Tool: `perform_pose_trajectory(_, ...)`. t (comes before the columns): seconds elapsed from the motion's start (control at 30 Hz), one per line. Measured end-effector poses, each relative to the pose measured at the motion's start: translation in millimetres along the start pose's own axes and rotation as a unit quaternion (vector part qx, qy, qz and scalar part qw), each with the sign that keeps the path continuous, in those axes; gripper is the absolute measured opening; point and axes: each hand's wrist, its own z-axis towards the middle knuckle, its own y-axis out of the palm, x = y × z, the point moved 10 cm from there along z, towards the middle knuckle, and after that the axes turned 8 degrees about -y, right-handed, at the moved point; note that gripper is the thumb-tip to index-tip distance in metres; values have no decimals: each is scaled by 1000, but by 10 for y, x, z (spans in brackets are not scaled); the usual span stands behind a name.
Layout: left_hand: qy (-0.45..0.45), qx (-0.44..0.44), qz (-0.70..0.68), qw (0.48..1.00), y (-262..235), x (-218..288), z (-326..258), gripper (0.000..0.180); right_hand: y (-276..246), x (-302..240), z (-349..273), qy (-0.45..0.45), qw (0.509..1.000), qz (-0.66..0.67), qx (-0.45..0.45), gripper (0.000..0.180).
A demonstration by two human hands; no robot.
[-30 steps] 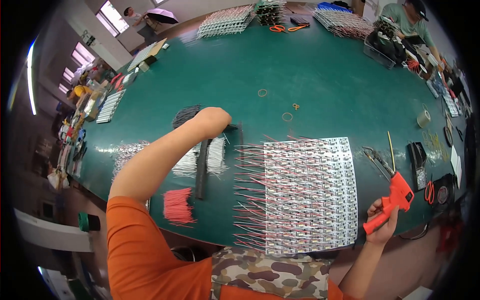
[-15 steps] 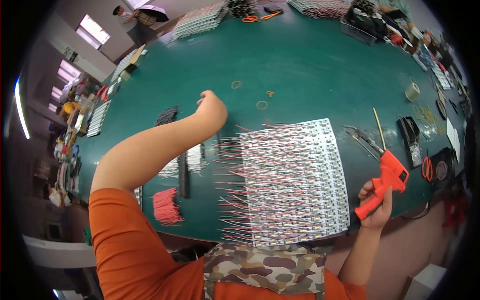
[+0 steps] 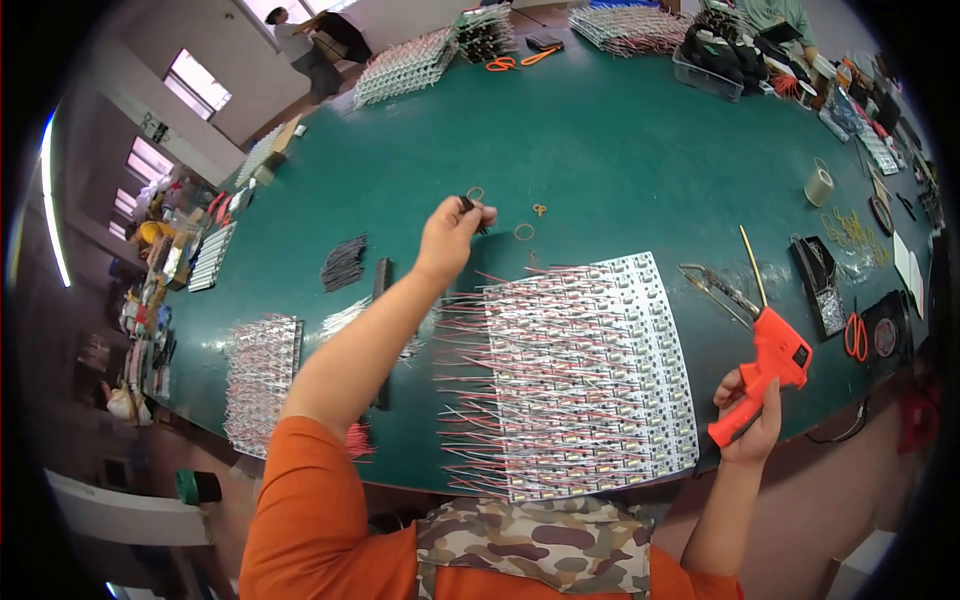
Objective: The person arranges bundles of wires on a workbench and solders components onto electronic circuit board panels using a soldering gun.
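Observation:
My left hand [image 3: 452, 238] is closed over the table beyond the boards, pinching a small dark bunch that looks like short black wires. Most of that bunch is hidden by the fingers. Just past it lies a rubber band [image 3: 476, 193]. My right hand [image 3: 748, 418] grips the handle of a red soldering gun [image 3: 776, 350], whose metal tip points away over the table. Between the hands lies a white sheet of circuit boards [image 3: 600, 375], with red and white wires sticking out along its left side. Left of it is a pile of black wires [image 3: 344, 264].
A dark bar [image 3: 383, 280] stands beside white wires [image 3: 345, 316]. Red wires [image 3: 360, 440] show behind my left arm. Another wired board panel [image 3: 262, 385] lies farther left. A black box [image 3: 826, 300], orange scissors [image 3: 855, 337] and a spool [image 3: 819, 188] sit at right.
My left hand has moved right and swung into view, with the dark bunch showing between its fingers. The left board panel has come out from behind my arm. My right hand keeps the soldering gun.

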Motion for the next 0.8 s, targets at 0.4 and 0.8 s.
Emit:
perform_pose_trajectory(0.4,17,13,85,996,-105,-121,2,9,56,39,13,12,1000,9,-2,44)
perform_pose_trajectory(0.8,327,-151,528,769,1677,1014,-664,22,139,-10,-56,39,999,0,-23,38)
